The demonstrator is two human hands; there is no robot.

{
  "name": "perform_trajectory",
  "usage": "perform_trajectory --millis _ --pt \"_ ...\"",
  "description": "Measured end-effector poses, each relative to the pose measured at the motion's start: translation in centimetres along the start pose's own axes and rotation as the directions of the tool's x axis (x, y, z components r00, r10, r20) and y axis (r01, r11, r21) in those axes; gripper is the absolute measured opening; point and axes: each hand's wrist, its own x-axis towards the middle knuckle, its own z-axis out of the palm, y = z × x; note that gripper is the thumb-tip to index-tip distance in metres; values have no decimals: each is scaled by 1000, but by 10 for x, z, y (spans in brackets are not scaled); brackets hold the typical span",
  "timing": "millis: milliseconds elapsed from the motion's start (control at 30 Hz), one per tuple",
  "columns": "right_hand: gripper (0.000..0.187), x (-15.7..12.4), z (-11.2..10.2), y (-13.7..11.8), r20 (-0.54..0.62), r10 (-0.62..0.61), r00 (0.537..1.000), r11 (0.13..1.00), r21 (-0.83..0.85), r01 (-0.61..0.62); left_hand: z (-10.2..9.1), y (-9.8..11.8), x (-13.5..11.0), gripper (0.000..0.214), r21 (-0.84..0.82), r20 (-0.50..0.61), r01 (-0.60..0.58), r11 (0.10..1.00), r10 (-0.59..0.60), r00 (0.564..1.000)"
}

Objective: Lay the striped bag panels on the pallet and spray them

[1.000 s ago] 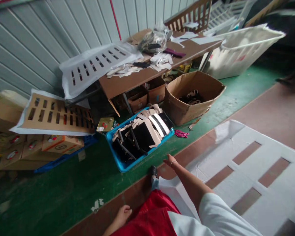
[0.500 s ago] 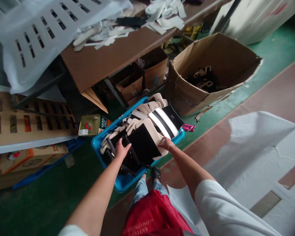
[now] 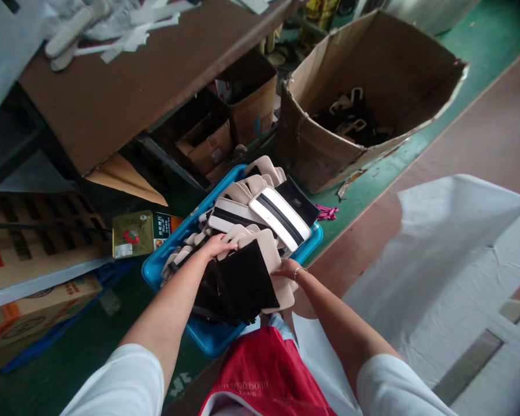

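Observation:
A blue plastic bin [image 3: 312,238] on the green floor holds several beige and black flat pieces. The topmost is a beige-edged piece with a black face [image 3: 251,271]. My left hand [image 3: 216,245] grips its upper left edge, fingers curled over the beige rim. At its right edge my right hand [image 3: 288,270], with a bracelet on the wrist, closes on the same piece. A white piece with a black stripe [image 3: 279,216] lies just behind in the bin.
An open cardboard box [image 3: 312,156] with dark straps stands behind the bin on the right. A brown table [image 3: 125,86] with smaller cartons [image 3: 208,144] underneath lies to the left. A green tin [image 3: 132,234] sits beside the bin. White sheeting [image 3: 437,277] covers the floor at right.
I have leaned in towards the bin. My left hand moved from the black pieces up to the beige piece's top edge, and both hands now hold that piece.

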Motion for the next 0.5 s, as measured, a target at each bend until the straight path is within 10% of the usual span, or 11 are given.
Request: perform_trajectory --millis 367,500 --pt "110 -12 7 -25 -85 -142 986 875 455 165 -19 8 -33 43 160 115 -122 980 104 988" --pt "88 -26 -17 -54 -122 -172 977 860 466 210 -43 34 -67 42 223 75 -250 942 239 968"
